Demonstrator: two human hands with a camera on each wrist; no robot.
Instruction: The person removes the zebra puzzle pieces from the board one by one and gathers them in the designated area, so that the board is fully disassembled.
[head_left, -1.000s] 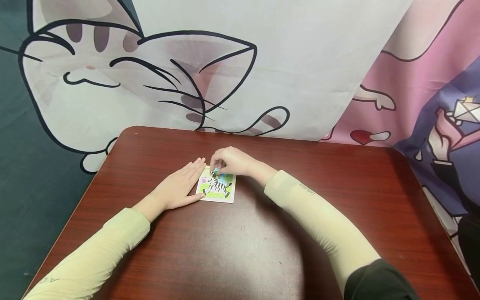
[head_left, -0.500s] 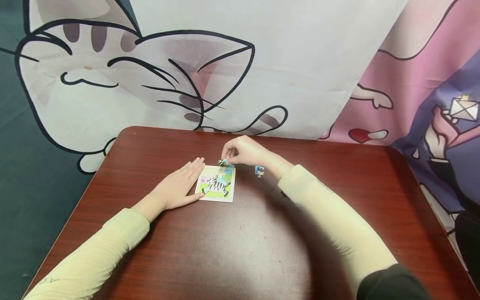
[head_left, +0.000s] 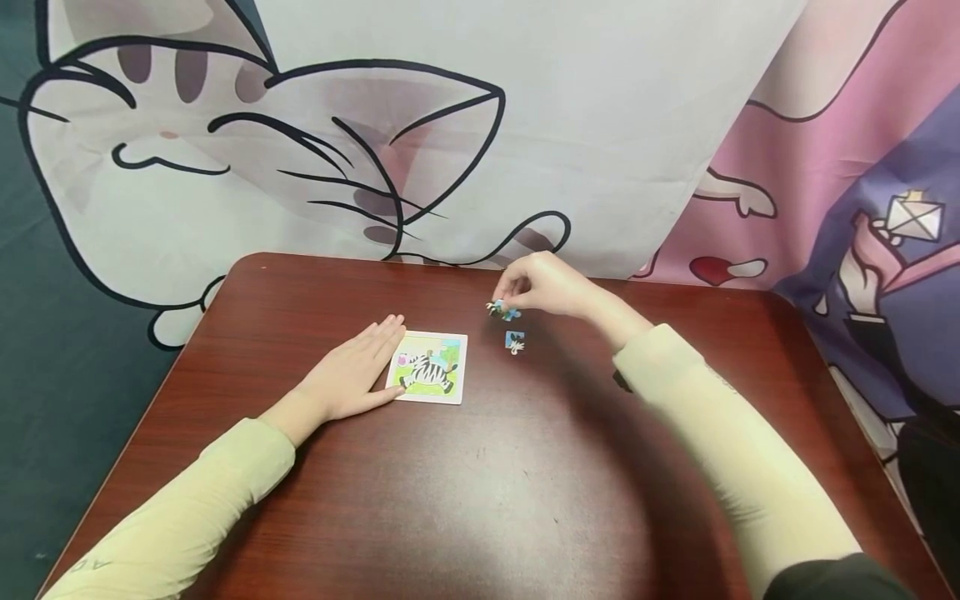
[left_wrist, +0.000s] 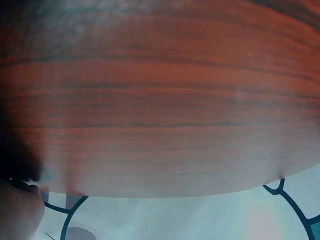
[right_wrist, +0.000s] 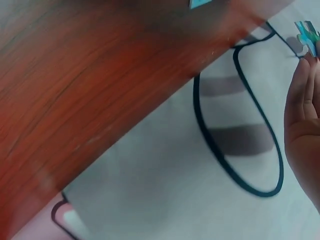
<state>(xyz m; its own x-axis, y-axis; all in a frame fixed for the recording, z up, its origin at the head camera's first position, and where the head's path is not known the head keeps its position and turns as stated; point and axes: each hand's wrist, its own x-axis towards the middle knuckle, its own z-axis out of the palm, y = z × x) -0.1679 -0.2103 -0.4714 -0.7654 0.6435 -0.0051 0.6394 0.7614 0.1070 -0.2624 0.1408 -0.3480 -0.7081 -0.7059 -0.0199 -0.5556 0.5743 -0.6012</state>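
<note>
My left hand (head_left: pixel 348 371) lies with straight fingers along the left edge of a square zebra puzzle board (head_left: pixel 462 371), its thumb at the lower left corner. Up and to the right of the board, my right hand (head_left: pixel 543 283) pinches a jigsaw piece (head_left: pixel 510 314) between thumb and fingers. In the right wrist view the jigsaw piece (right_wrist: pixel 307 37) shows blue and green at the fingertips. A second jigsaw piece (head_left: pixel 515 342), blue with a bit of zebra, lies on the table just below the right hand. The left wrist view shows only a sliver of hand at its lower left.
The dark red wooden table (head_left: pixel 450 500) reaches back to a hanging cloth (head_left: pixel 600 150) printed with a cartoon cat. A pink and purple printed cloth (head_left: pixel 825 167) hangs at the right.
My right hand has moved right and away from over the board, lifting the pinched jigsaw piece off it. The second jigsaw piece has come into sight. My left hand stays put on the board.
</note>
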